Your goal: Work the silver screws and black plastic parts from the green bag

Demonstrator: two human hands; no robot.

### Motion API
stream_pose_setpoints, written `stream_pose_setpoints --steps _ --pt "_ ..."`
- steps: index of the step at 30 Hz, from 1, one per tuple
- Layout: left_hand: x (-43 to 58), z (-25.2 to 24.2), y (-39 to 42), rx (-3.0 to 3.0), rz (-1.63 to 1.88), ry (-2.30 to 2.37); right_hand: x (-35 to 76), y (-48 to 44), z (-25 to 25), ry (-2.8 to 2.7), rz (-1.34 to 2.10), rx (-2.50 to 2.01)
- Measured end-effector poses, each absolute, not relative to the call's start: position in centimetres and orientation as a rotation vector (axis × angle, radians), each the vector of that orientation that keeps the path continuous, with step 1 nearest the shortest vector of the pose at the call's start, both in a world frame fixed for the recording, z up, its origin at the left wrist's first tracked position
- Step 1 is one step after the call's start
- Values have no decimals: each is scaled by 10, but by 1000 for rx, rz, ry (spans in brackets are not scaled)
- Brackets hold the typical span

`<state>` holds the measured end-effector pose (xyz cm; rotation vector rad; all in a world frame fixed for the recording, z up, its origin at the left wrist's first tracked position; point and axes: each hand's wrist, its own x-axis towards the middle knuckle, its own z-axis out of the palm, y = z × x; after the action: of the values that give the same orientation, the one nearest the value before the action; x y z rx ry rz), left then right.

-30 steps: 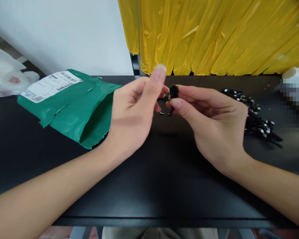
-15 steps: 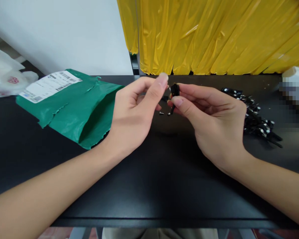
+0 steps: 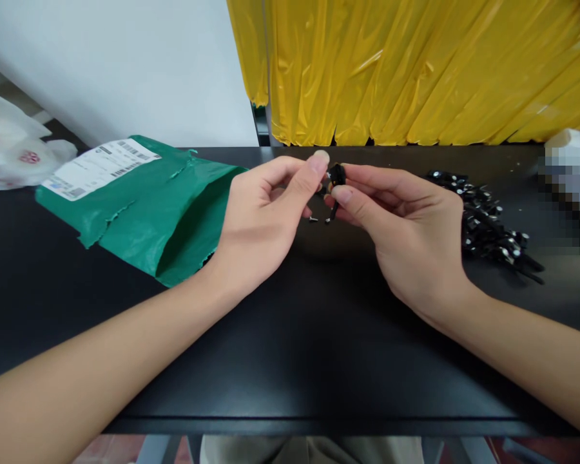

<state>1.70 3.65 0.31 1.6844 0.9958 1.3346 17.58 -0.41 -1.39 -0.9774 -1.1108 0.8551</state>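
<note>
Near the middle of the view, my right hand (image 3: pixel 410 225) pinches a small black part (image 3: pixel 337 175) between thumb and forefinger. My left hand (image 3: pixel 265 222) is closed close to its left side, thumb against the fingers; a tiny shiny piece shows at the fingertips, too small to name. Just below the fingers, small metal screws (image 3: pixel 313 220) lie on the black table (image 3: pixel 290 361). To the right of my right hand is a pile of black parts with silvery pieces (image 3: pixel 488 222).
A torn green mailer bag (image 3: pixel 140 212) with a white label lies open at the left. Behind it is a white plastic bag (image 3: pixel 24 154). Yellow plastic sheeting (image 3: pixel 391 71) hangs at the back. A pale box, partly pixelated (image 3: pixel 573 167), stands at the right edge.
The black part in my right hand has turned slightly and sits a little closer to my left fingertips. Both hands have drawn slightly nearer each other.
</note>
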Motion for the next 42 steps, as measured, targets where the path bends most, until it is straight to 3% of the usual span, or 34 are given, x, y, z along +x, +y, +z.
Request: stream_pose_setpoints --steps 42 --pt "15 2 38 1732 1253 1065 177 -4 -14 -1124 923 -1052"
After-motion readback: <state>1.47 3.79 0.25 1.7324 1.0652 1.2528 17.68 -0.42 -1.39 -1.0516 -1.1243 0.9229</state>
